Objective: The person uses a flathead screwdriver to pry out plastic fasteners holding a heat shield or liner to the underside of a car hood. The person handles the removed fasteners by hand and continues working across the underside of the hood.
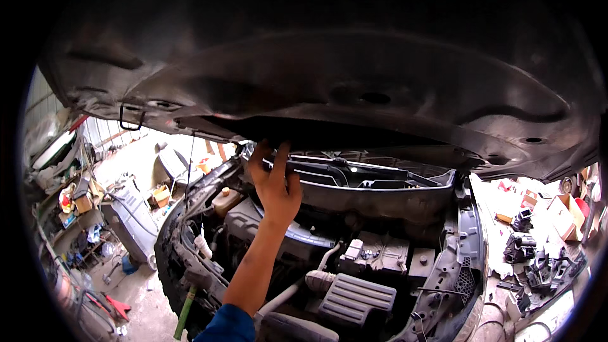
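My left hand (272, 187) reaches up over the engine bay, its fingers bent and apart at the dark lower edge of the raised hood (316, 69). I cannot tell whether the fingertips touch it; nothing shows in the hand. Behind the hand is the black plastic tray (380, 180) along the back of the engine bay. Below are a battery (373, 253), a ribbed box (358, 294) and a reservoir (225, 199). A green-handled hammer (185, 310) stands at the left front edge of the bay. My right hand is out of view.
The hood fills the upper view, with a metal loop (132, 123) hanging at its left. A large grey panel (130, 221) and clutter lie on the left floor. At the right are cardboard boxes (563, 215) and piled black parts (538, 259).
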{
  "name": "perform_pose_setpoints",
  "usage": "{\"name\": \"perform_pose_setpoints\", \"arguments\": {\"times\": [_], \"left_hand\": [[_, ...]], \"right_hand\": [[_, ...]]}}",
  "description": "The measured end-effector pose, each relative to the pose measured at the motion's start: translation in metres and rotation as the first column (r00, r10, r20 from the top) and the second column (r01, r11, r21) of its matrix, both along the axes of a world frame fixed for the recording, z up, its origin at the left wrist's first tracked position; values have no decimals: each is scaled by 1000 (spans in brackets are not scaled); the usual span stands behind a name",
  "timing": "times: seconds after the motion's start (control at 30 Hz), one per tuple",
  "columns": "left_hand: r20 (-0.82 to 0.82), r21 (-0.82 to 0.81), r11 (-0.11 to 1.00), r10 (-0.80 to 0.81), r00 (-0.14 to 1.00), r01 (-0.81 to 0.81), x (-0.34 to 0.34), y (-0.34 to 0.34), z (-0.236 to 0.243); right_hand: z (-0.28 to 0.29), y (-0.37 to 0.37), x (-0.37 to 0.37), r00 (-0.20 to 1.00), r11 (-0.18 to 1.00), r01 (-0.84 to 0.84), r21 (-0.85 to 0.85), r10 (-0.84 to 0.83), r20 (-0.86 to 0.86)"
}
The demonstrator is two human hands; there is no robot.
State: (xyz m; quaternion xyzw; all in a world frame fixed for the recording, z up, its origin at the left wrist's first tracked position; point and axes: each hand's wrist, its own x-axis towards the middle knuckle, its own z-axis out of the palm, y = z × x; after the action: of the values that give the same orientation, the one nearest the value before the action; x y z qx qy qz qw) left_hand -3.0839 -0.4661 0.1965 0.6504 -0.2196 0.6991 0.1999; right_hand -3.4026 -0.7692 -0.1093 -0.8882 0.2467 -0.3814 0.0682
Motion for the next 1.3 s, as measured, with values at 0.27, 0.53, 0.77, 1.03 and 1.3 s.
{"name": "perform_pose_setpoints", "arguments": {"times": [0.27, 0.53, 0.77, 1.03, 1.3], "left_hand": [[16, -12, 1000, -7, 1000, 8, 1, -2, 1], [-5, -7, 999, 31, 1000, -31, 1, -1, 8], [41, 32, 997, 73, 996, -74, 12, -2, 25], [74, 116, 990, -89, 993, 80, -26, -42, 32], [-448, 201, 824, -403, 798, 530, -30, -136, 46]], "right_hand": [[0, 3, -5, 1000, 1000, -17, -14, 17, -6], [-9, -4, -4, 996, 998, -41, -39, 44, 76], [-34, -11, 0, 998, 977, -35, 210, 21, 67], [1, -27, 9, 960, 886, -168, 431, 47, 276], [163, -72, 94, 863, 905, -394, 161, 304, 404]]}}
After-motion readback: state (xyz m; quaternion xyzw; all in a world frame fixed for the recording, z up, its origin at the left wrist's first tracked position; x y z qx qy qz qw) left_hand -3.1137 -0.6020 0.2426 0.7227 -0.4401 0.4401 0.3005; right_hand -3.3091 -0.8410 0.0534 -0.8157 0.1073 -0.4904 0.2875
